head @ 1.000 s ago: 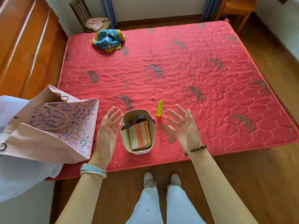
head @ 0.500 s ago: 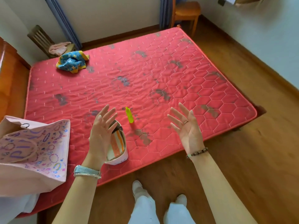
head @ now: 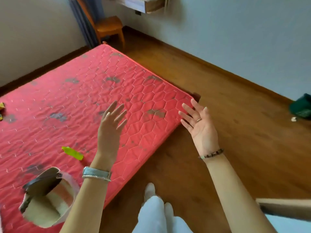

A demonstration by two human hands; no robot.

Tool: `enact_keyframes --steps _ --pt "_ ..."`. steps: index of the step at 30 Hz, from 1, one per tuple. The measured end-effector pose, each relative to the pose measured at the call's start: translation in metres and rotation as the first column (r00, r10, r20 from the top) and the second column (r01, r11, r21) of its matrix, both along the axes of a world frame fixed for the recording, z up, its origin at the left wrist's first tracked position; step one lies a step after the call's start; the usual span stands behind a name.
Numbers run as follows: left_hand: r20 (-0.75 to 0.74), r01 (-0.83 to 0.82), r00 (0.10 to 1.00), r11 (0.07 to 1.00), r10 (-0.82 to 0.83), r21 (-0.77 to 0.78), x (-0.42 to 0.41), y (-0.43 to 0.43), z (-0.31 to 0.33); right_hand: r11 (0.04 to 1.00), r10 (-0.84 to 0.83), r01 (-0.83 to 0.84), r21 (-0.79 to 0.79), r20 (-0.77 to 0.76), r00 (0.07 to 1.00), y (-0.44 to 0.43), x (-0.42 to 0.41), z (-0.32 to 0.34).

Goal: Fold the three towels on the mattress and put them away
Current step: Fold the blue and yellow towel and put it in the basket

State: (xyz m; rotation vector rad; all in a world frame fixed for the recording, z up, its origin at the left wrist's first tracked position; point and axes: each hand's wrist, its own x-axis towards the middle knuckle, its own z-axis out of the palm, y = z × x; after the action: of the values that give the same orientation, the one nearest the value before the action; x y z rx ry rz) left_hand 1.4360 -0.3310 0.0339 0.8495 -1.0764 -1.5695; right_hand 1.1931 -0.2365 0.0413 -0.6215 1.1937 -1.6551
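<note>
The red quilted mattress (head: 84, 101) fills the left and middle of the view. My left hand (head: 110, 126) hovers over its near right part, fingers spread and straight, holding nothing. Beyond the mattress's right corner, my right hand (head: 200, 126) is raised palm up over the wooden floor, also empty. A cream bucket bag (head: 45, 204) with a dark strap stands at the near left edge; its inside is blurred. At the far left edge only a sliver of the blue and yellow towel (head: 1, 109) shows. No other towel is visible.
A small yellow-green tube (head: 72, 153) lies on the mattress near the bag. An orange wooden chair (head: 109, 26) stands past the far corner beside a curtain. A dark green object (head: 301, 107) sits on the floor at right. My white-trousered legs (head: 154, 211) are below.
The view has swung right: the pink tote bag has left the frame and the blue towel is nearly out. Both hands stay raised, open and empty, now further right over the mattress corner.
</note>
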Motion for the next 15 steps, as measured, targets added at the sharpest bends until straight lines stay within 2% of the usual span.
enact_keyframes --steps 8,15 --pt "0.011 0.197 0.980 0.980 -0.197 -0.020 -0.123 -0.044 0.002 0.965 -0.262 0.262 0.018 0.020 0.965 0.022 -0.099 -0.005" --pt "0.005 0.274 0.962 0.962 -0.274 -0.010 -0.210 -0.099 0.006 0.926 -0.378 0.378 -0.004 0.010 0.926 -0.009 -0.170 0.002"
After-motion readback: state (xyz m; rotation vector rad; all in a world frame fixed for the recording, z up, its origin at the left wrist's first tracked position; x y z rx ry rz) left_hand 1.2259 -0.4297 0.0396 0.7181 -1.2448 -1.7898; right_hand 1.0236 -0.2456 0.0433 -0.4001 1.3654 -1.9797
